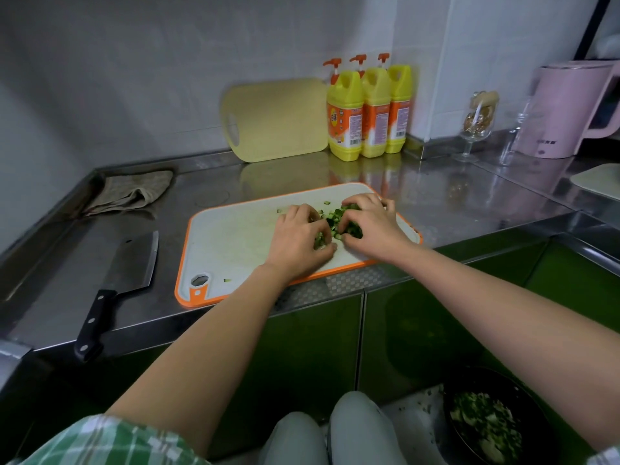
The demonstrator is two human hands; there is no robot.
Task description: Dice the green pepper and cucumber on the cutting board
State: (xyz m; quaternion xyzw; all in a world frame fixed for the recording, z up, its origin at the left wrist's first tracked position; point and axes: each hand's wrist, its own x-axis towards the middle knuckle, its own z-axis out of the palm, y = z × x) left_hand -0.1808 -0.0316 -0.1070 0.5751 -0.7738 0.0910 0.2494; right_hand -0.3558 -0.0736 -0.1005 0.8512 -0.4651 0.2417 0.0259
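On the cutting board [235,243], the left hand [297,241] and right hand [374,226] curl round the green dice [335,221].

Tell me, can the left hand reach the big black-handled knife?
Probably yes: the black-handled steel cleaver lies left of the orange-rimmed white cutting board with nothing between, though the left hand first must drop the diced green pieces.

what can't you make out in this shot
Head view, diced green pile: mostly covered by the left hand and right hand; pepper and cucumber indistinguishable.
Head view, dark bowl: contents blurred, right forearm hides its right side.
Head view, yellow bottles: label text too small.
Head view, pink kettle: cut off by the right edge.
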